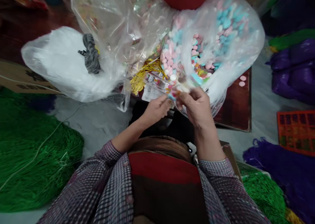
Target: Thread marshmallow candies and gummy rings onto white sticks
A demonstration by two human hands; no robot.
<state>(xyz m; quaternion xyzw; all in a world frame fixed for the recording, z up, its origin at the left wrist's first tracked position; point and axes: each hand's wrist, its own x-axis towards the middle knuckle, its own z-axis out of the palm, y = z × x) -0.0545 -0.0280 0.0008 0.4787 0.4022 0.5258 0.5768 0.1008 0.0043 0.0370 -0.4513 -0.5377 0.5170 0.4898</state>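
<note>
Between my hands is a small clear packet with colourful bits in it, partly blurred. My left hand pinches its left edge with thumb and fingers. Closed on the packet's other side is my right hand, its fingers curled. Just beyond them lie printed packets and a white paper slip. Gold twist ties are piled beside these. A large clear bag of pink, blue and white round pieces stands open behind my right hand.
A bag of white material with a grey scrunched cloth sits left, near a large clear bag. Green netting fills the left floor. Purple netting and an orange crate are at right. Two pink discs lie on the table.
</note>
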